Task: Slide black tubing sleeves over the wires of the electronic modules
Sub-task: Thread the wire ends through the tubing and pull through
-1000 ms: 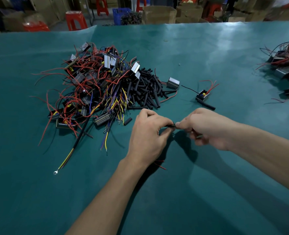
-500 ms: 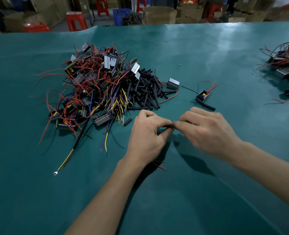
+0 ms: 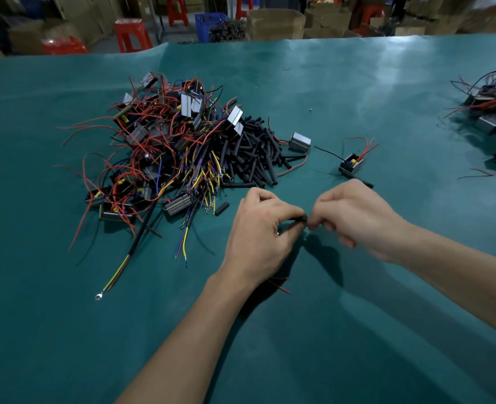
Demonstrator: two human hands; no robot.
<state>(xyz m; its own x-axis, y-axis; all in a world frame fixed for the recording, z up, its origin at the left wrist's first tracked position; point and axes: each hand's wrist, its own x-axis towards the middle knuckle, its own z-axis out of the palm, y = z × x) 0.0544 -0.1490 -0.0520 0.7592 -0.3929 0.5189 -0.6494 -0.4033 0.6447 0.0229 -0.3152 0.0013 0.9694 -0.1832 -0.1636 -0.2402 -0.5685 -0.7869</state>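
My left hand [image 3: 263, 231] pinches a short black tubing sleeve [image 3: 297, 219] between thumb and forefinger. My right hand [image 3: 357, 220] meets it fingertip to fingertip, closed on what looks like the wire end at the sleeve's mouth. Red wires [image 3: 279, 284] stick out under my left wrist; the module they belong to is hidden in my palm. A heap of modules with red, yellow and blue wires [image 3: 165, 153] lies to the left, and a heap of black sleeves [image 3: 255, 150] beside it.
A lone grey module [image 3: 299, 142] and a small wired module [image 3: 351, 164] lie just beyond my hands on the green table cover [image 3: 357, 88]. Another heap of modules [image 3: 494, 112] sits at the right edge. A loose sleeve [image 3: 222, 208] lies near my left hand.
My right hand has turned and its wrist has dropped, while staying pressed to the sleeve's end. My left hand has barely moved.
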